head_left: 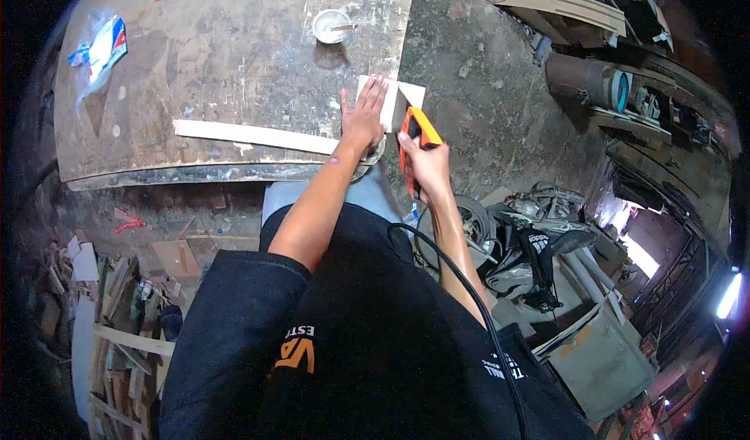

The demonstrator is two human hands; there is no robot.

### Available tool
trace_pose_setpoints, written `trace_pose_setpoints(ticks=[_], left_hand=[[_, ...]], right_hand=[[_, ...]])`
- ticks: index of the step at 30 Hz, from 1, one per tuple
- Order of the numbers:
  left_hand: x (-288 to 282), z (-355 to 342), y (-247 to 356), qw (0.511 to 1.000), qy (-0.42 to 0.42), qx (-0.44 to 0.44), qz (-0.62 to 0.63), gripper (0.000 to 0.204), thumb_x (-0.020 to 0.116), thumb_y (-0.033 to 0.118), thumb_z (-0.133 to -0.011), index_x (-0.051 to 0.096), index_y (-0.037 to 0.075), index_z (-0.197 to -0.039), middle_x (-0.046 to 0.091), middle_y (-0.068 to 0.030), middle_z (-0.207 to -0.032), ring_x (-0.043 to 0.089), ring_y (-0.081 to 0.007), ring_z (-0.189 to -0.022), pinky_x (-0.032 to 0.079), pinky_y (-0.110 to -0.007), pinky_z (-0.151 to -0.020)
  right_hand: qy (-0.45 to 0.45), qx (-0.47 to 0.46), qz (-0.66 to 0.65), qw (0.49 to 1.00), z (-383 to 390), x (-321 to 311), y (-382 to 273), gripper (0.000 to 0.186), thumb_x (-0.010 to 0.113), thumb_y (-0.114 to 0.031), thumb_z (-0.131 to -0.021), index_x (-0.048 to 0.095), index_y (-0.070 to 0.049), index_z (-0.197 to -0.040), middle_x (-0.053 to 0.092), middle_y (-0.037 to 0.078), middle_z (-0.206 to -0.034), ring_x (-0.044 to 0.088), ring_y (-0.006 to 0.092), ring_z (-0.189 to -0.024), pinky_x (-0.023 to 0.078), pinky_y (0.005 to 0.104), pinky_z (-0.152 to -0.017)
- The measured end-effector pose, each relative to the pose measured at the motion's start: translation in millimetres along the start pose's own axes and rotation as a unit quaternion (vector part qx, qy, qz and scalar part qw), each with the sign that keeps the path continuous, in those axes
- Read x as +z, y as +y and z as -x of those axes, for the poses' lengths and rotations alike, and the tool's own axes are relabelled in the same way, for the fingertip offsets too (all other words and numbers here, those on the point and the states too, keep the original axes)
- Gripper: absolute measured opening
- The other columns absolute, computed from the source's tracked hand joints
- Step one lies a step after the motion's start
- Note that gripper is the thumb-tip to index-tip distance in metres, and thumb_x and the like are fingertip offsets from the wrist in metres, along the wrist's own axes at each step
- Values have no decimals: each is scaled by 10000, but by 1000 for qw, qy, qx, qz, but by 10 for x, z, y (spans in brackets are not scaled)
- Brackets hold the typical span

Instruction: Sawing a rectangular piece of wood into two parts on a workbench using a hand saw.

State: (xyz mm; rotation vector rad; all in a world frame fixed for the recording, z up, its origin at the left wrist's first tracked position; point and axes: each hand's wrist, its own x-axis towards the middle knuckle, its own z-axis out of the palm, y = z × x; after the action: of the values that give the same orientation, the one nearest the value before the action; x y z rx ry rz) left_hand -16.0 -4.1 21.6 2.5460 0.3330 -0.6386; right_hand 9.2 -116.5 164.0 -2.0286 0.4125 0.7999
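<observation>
My left hand [365, 121] lies flat with its fingers stretched out, pressing on a pale, thin wooden board [391, 106] at the table's right edge. In my right hand [429, 167] is the handle of an orange and black hand saw [425, 125]. The saw's blade points away from me and lies at the board, whose end juts past the table edge. How deep the teeth sit in the wood cannot be made out. A long pale wood strip [254, 135] runs along the table's near edge, its right end by my left wrist.
On the worn wooden table [226, 57] stand a white tub with a stick [331, 27] and a crumpled blue and white plastic bag [105, 47]. A motorcycle [523, 241] is at the right. A black cable [461, 274] crosses my front. Scrap wood [125, 323] is piled at lower left.
</observation>
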Motion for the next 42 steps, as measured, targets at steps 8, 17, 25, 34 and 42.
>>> trace_pose_setpoints(ticks=[8, 17, 25, 34, 42], left_hand=[[17, 8, 28, 1000, -6, 12, 9, 991, 633, 418, -863, 12, 189, -1599, -63, 40, -1672, -75, -138, -1532, -25, -680, -1155], [94, 86, 44, 1000, 4, 3, 9, 990, 644, 408, -861, 25, 174, -1598, -54, 43, -1672, -76, -135, -1531, -25, -659, -1170], [-148, 39, 87, 1000, 0, 4, 13, 986, 634, 412, -873, 10, 176, -1598, -41, 46, -1672, -61, -132, -1532, -13, -657, -1171], [-35, 110, 158, 999, -31, 7, -2, 974, 622, 417, -879, 7, 190, -1599, -53, 52, -1672, -68, -131, -1532, -26, -663, -1165], [-6, -40, 60, 999, 35, 11, -9, 970, 654, 397, -845, 81, 181, -1598, 0, 42, -1674, -30, -133, -1534, -14, -672, -1164]], right_hand=[[12, -10, 16, 1000, -412, 201, 19, 326, 763, -242, -867, 551, -89, -673, 522, -16, -556, 438, 94, -419, 337, 305, -400], [-10, -15, 31, 999, -389, 149, -50, 284, 734, -212, -889, 576, -52, -716, 515, -5, -537, 434, 95, -408, 334, 298, -392], [-4, -28, 19, 999, -503, 178, 193, 297, 725, -222, -892, 571, -58, -698, 528, 4, -552, 445, 101, -401, 329, 302, -378], [-37, 34, -15, 999, -696, 135, 42, 279, 744, -245, -890, 574, -90, -733, 443, -44, -511, 393, 88, -379, 298, 289, -378], [-56, 103, -105, 988, -29, -38, -262, 305, 695, -206, -937, 475, -119, -744, 402, -57, -518, 337, 65, -371, 252, 260, -360]])
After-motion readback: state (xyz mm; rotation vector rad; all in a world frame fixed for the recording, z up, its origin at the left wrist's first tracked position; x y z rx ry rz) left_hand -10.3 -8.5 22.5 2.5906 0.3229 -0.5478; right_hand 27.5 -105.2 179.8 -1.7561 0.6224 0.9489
